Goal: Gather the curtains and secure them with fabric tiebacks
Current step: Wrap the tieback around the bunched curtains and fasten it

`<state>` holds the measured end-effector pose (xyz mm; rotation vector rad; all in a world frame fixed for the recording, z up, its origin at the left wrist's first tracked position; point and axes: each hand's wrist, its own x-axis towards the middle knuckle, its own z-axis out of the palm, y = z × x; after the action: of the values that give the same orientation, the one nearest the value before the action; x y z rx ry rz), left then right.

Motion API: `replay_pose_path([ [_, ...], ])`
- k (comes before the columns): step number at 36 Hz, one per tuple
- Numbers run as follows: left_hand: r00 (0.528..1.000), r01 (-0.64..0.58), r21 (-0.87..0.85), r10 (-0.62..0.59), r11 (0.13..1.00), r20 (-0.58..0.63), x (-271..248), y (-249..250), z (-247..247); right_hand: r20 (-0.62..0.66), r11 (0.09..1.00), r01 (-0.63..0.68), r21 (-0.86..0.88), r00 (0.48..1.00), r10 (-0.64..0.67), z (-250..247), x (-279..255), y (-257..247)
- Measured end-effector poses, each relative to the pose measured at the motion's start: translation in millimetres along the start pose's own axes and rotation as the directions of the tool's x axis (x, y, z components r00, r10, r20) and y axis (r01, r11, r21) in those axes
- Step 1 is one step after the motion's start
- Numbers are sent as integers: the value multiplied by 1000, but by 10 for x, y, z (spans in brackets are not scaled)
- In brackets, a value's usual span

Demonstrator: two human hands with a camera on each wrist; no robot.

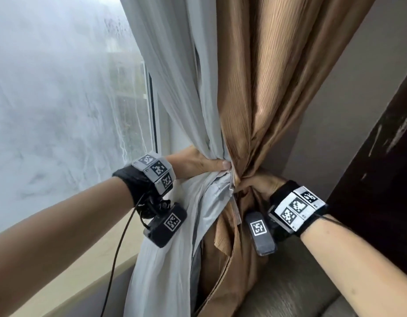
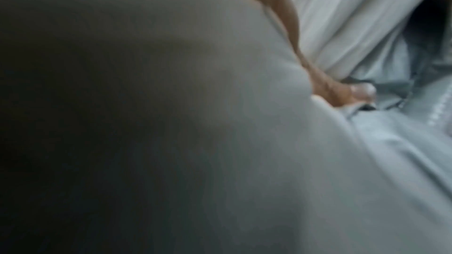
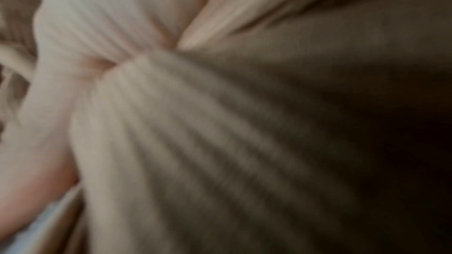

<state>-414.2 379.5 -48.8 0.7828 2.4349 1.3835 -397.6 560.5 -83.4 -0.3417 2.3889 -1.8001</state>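
A pale grey curtain and a ribbed tan curtain hang together beside the window, pinched into a narrow waist. My left hand wraps round the grey curtain at that waist, thumb pressed into the folds. My right hand grips the tan curtain from the right at the same height; its fingers are buried in the folds. A narrow strip of tan fabric hangs just below the waist; I cannot tell whether it is a tieback.
A fogged window pane fills the left, with a beige sill below it. A dark wooden panel stands at the right. A brownish cushioned surface lies under my right arm. A black cable dangles from my left wrist.
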Motion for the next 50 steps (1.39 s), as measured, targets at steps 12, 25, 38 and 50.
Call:
replay_pose_path([
  [12, 993, -53, 223, 74, 973, -88, 148, -256, 106, 116, 965, -88, 248, 991, 60, 33, 52, -5],
  [25, 927, 192, 583, 48, 790, -371, -107, -136, -81, -192, 958, -72, 279, 973, 129, 383, 16, -112],
  [38, 979, 120, 116, -98, 986, -177, -589, -97, 138, -280, 974, -95, 204, 948, 152, 517, 142, -20],
  [50, 944, 328, 239, -323, 914, -59, -514, 4, -18, -43, 997, 44, 56, 998, -41, 238, -64, -24],
])
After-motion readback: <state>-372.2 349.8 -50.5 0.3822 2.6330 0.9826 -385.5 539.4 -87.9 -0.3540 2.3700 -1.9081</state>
